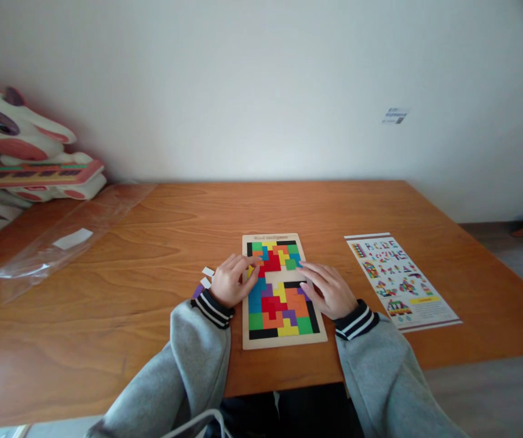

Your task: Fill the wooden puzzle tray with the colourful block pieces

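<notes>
A wooden puzzle board (284, 345) lies on the table, filled with coloured block pieces apart from a bare wood strip across its upper middle. My left hand (235, 280) is at the board's left edge, its thumb and forefinger closed together around a small orange piece (260, 262). On the right side of the board, my right hand (328, 288) has its fingers apart, with the fingertips beside a green piece (291, 264). Left of my left hand lie two small white pieces (208, 271) and a purple piece (198, 291), partly hidden by my wrist.
A printed pattern sheet (402, 283) lies right of the board on the wooden table (161, 243). Clear plastic packaging (101, 213) is at the left. A dog-shaped toy keyboard (45, 173) stands at the back left, near the white wall.
</notes>
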Available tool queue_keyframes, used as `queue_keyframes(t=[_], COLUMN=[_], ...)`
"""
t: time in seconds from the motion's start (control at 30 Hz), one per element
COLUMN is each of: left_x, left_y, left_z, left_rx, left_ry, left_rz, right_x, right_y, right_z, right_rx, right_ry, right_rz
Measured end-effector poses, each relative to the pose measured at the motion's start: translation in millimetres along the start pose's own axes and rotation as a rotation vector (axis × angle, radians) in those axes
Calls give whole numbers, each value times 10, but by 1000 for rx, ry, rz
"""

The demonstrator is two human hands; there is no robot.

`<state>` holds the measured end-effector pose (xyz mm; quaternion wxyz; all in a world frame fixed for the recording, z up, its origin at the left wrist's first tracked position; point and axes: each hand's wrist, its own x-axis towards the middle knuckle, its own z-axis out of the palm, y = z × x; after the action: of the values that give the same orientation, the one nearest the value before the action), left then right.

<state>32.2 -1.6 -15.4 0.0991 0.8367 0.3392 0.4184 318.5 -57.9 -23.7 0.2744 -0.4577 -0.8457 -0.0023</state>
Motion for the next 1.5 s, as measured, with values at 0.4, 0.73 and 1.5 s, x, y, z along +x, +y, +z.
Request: queue_keyframes(t=[0.4,0.73,1.5], left_x=[-59,-845,-798], left_y=[-82,-138,109], left_z=[-170,-700,-533], left_rx=[166,522,329], left_ry=[52,35,-29], left_rz=[109,-194,-160], right_x=[-289,-378,-387], right_y=[-207,-189,-193], right_z=[-12,74,82], right_rx=[77,123,103], right_ry=[106,119,102], right_rz=[199,184,190])
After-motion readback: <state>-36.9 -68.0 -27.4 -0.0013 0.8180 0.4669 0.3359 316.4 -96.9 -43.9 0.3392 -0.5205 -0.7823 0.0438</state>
